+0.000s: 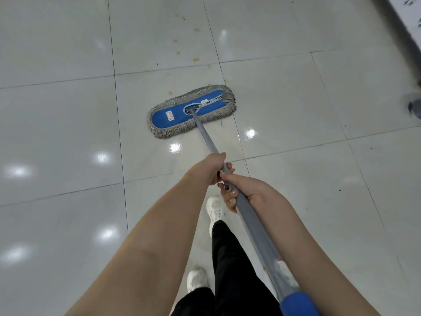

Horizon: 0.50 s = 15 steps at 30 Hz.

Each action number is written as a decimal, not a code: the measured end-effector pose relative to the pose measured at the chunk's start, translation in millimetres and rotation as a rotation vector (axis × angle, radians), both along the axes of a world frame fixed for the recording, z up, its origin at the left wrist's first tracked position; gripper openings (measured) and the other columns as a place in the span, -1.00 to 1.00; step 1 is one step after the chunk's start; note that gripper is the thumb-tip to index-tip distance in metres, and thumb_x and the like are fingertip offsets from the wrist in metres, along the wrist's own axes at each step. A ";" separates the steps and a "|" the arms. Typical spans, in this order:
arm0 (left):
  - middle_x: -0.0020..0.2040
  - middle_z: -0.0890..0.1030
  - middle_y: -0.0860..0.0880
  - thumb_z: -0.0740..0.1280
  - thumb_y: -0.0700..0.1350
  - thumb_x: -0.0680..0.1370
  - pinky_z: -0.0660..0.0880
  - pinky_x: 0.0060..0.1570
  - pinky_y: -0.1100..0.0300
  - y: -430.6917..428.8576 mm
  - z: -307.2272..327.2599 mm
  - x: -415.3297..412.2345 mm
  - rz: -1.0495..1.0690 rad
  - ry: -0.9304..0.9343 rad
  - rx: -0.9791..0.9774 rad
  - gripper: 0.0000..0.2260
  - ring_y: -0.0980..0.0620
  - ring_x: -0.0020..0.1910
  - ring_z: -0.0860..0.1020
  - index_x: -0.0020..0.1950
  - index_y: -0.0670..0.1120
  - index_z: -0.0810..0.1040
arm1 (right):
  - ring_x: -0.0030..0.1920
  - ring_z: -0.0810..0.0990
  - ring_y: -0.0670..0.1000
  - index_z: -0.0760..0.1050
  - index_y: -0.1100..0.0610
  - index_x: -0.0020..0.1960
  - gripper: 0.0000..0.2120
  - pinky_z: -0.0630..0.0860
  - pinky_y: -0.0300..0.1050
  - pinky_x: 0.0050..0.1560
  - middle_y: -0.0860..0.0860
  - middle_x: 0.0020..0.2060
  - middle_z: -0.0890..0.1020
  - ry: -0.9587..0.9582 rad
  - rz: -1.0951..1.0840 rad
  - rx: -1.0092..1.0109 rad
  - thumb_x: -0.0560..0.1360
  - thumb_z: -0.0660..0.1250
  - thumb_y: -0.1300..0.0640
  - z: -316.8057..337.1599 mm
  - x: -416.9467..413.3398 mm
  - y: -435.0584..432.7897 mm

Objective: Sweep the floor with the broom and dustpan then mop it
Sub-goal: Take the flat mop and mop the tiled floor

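The handle (251,226) runs off the bottom edge; we cannot identify the blurred grey shape (415,107) at right.

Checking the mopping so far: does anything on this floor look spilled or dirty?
Yes: yellowish spots lie scattered on the tiles just beyond the mop head, not yet wiped, and stand out against the glossy white.

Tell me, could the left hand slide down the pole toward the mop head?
Likely yes: the left hand grips the pole ahead of the right hand, and the pole beyond is bare to the mop head.
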<state>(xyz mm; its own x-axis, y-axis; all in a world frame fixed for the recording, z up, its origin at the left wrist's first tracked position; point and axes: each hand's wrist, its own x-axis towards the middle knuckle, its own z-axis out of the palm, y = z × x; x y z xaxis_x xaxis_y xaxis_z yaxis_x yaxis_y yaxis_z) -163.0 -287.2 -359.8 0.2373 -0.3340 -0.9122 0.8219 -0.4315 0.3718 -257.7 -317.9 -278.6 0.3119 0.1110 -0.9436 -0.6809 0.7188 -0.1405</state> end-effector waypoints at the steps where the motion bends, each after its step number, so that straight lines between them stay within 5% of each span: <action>1: -0.39 0.40 -0.02 0.11 -0.01 0.65 0.40 -0.55 0.32 -8.4 -1.2 12.5 0.011 0.005 0.005 -0.80 0.07 -0.47 0.43 0.08 -0.15 0.29 | -0.75 0.27 -0.16 0.29 0.12 -0.31 -0.67 0.24 -0.42 -0.71 -0.05 -0.67 0.34 -0.002 0.015 -0.006 0.58 0.24 0.03 -1.7 12.6 -8.7; 15: -0.41 0.41 -0.01 0.15 0.01 0.63 0.39 -0.58 0.34 -135.5 4.3 211.5 0.101 0.027 0.054 -0.73 0.11 -0.70 0.44 -0.19 -0.12 0.31 | -0.75 0.27 -0.16 0.29 0.13 -0.33 -0.64 0.23 -0.43 -0.70 -0.05 -0.68 0.33 -0.014 0.065 0.001 0.59 0.23 0.02 0.7 214.2 -140.6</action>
<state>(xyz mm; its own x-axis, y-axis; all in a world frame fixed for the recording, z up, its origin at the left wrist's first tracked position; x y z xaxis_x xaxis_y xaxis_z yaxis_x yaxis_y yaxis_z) 48.5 -422.8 -355.5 0.2420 -0.2599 -0.9348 0.8718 -0.3646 0.3270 -43.6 -458.5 -278.0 0.3167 0.1326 -0.9392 -0.7239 0.6736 -0.1490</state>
